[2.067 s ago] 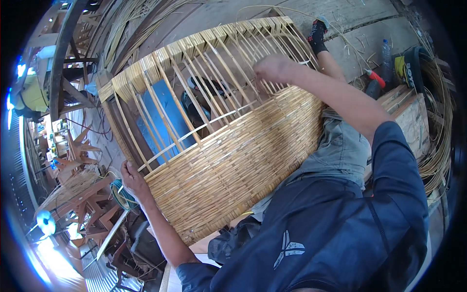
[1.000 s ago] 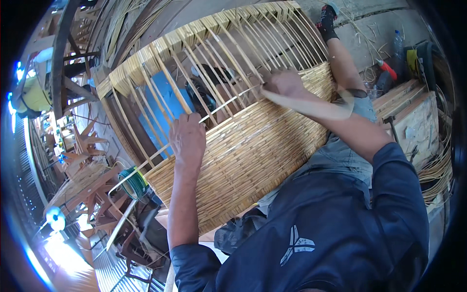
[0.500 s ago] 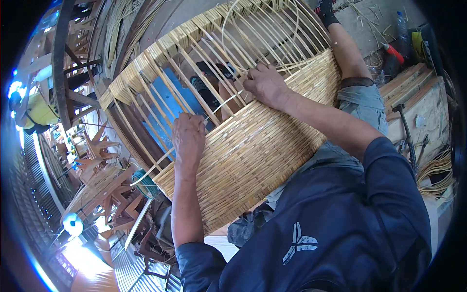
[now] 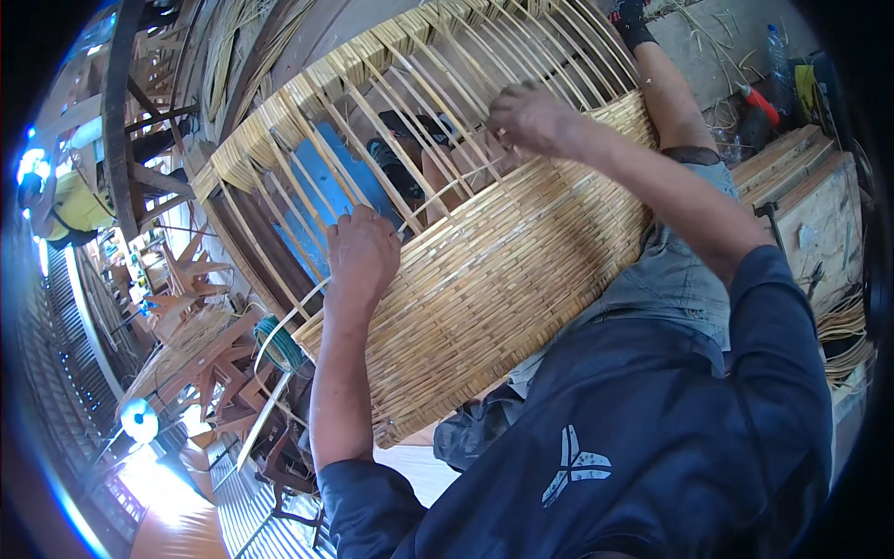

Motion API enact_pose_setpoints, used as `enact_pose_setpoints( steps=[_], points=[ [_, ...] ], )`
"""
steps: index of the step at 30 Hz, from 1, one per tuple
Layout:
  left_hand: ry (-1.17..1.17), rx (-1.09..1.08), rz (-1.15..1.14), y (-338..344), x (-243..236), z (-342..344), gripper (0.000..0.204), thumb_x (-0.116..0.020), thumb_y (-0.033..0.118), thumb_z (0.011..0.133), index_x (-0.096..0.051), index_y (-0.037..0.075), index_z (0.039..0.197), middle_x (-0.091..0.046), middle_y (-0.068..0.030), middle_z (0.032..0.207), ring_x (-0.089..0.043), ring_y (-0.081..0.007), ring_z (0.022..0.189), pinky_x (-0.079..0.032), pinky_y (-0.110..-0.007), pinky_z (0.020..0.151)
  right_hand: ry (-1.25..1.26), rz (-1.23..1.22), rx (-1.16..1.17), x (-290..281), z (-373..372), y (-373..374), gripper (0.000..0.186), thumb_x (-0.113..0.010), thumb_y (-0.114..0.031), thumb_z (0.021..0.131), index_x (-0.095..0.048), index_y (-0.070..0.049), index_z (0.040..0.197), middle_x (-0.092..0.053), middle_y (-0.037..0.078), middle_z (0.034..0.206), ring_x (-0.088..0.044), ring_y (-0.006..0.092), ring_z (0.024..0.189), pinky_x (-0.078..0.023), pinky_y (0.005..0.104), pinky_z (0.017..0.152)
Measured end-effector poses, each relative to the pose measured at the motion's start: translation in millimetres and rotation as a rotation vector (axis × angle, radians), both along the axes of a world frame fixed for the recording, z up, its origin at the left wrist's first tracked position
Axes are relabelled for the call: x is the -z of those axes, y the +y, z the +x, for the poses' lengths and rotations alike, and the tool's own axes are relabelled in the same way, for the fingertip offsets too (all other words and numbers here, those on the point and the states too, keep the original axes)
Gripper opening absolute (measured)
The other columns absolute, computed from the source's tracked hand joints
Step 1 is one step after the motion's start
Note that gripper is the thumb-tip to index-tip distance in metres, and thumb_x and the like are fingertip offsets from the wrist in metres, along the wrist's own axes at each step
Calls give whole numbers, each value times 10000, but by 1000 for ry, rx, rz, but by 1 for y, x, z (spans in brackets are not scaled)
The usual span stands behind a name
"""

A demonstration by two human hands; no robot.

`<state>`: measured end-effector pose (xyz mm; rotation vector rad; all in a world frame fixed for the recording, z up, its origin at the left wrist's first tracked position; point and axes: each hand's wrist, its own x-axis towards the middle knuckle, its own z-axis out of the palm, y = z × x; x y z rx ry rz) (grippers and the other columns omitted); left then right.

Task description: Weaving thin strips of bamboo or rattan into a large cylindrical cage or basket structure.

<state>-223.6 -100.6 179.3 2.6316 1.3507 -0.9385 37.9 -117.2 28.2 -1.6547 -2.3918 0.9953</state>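
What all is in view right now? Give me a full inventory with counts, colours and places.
large half-woven tan rattan basket frame: one, tan, centre, lying across the person's lap
upright bare rattan ribs: many, pale tan, upper part of the frame
thin loose rattan strand: one, pale, runs along the weave edge past the left hand
blue flat panel: one, blue, seen through the ribs
green cord coil: one, green, left of the frame
clear plastic bottle: one, upper right
red-handled tool: one, upper right
wooden crate: one, right
loose rattan bundle: one, right edge
wooden chair frames: several, lower left
left hand: on the weave edge
right hand: among the ribs
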Motion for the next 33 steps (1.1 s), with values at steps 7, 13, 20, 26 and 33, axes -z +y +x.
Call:
enact_pose_setpoints(
  steps=[7,13,20,26,33],
  points=[
    [-222,38,194,-25,2,39,149,-580,170,799,-659,50,840,-595,-132,923,-572,-310,865,-447,-437,761,194,633,19,14,39,-18,241,-557,-150,851,-570,-129,1091,-550,32,1137,-498,241,1113,-371,380,972],
    [-506,56,229,-36,82,95,122,-591,157,784,-651,55,813,-600,-127,850,-586,-328,849,-454,-460,795,146,464,164,37,44,-58,311,-593,-122,792,-565,-122,1101,-551,46,1137,-493,266,1118,-388,396,955],
    [-527,88,345,-34,129,102,150,-560,157,792,-668,65,742,-600,-124,799,-570,-316,901,-403,-438,876,-65,522,281,82,56,-53,444,-640,-134,698,-581,-150,1137,-491,46,1213,-413,269,1206,-344,426,996],
    [-470,51,323,-26,133,103,157,-555,156,786,-673,73,724,-617,-99,788,-580,-290,840,-415,-437,832,-509,188,100,55,138,-65,155,-569,-135,764,-624,-78,897,-560,93,1034,-526,248,1044,-430,378,884],
    [-713,123,89,-59,87,151,168,-604,144,775,-647,33,893,-630,-130,873,-586,-314,892,-409,-448,872,164,-524,-173,-122,140,-100,125,-541,-114,734,-594,-40,820,-620,143,743,-622,294,756,-485,407,671]
  ],
)
